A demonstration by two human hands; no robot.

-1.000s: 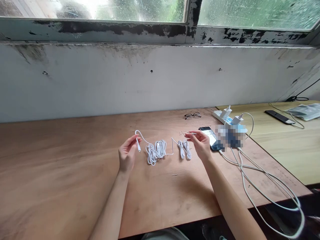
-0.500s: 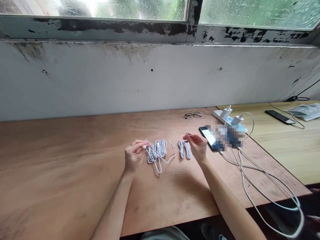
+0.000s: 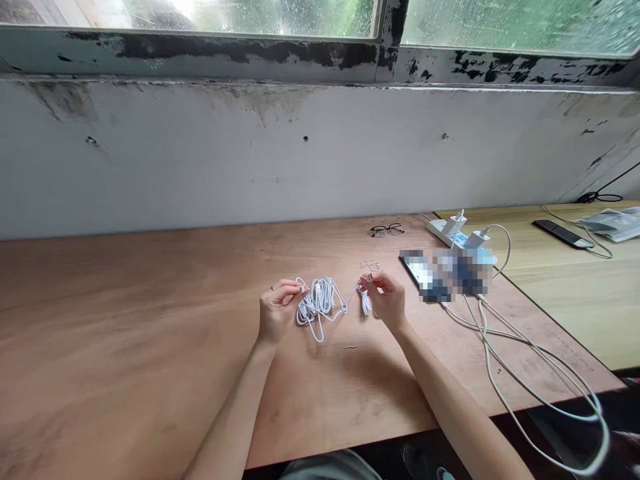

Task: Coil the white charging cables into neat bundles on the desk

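Note:
A loosely looped white cable (image 3: 320,305) lies on the wooden table between my hands. My left hand (image 3: 278,308) pinches one white plug end of it at the left side of the loops. From the right side a strand runs up to my right hand (image 3: 386,299), whose fingers are closed on the cable's other end; a small orange-and-white connector shows at the fingertips. Just behind that hand lies a coiled white cable (image 3: 366,304), partly covered by it. Several thin white twist ties (image 3: 371,265) rest beyond my right hand, and one short twist tie (image 3: 351,347) lies nearer to me.
Eyeglasses (image 3: 387,230) lie toward the wall. At the right are a phone (image 3: 419,270), blurred items, and a power strip (image 3: 438,231) with chargers. Long white charging cables (image 3: 537,353) loop over the table's right edge. A black phone (image 3: 563,234) lies on the neighbouring lighter table (image 3: 565,293).
My right hand has moved left and slightly down with the cable end, now covering more of the coiled cables. My left hand has shifted a little right. The strand between them is slacker.

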